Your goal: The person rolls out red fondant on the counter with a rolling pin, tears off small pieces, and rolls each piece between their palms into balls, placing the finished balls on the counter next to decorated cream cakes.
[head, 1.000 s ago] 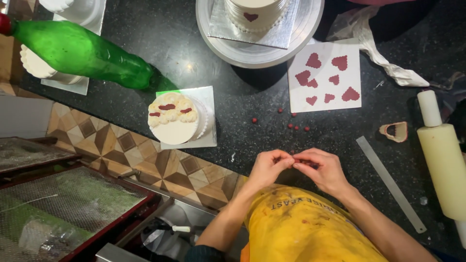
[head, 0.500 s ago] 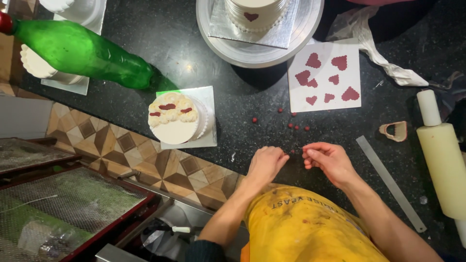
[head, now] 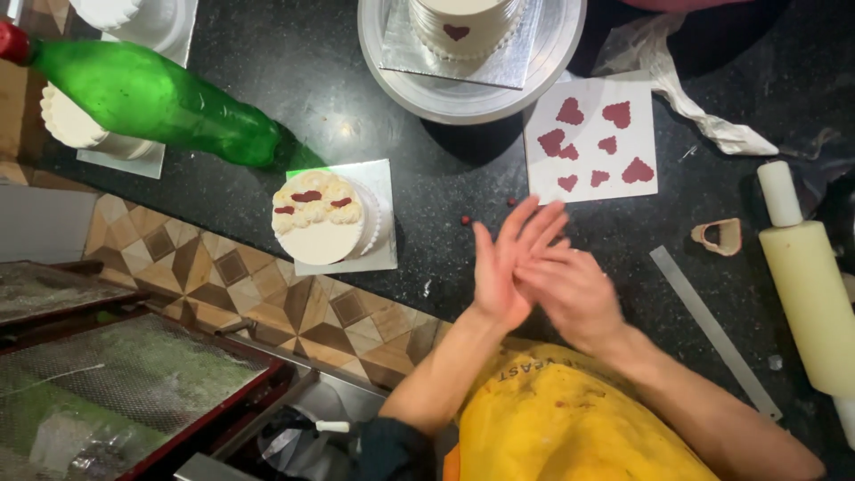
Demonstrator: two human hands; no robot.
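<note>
Heart-topped cake point(head: 463, 27) on silver turntable point(head: 392, 80). Left hand point(head: 508, 267) and right hand point(head: 570, 289) now pressed palm to palm, fingers spread, empty; earlier pinching apart above the surface point(head: 356, 98).

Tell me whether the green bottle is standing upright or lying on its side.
Lying on its side. The green bottle stretches lengthwise across the dark counter, its red cap pointing toward the left edge.

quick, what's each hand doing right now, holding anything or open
left hand: open, fingers spread, palm pressed against the right hand, nothing seen held.
right hand: laid flat over the left palm; anything between them cannot be told.
</note>
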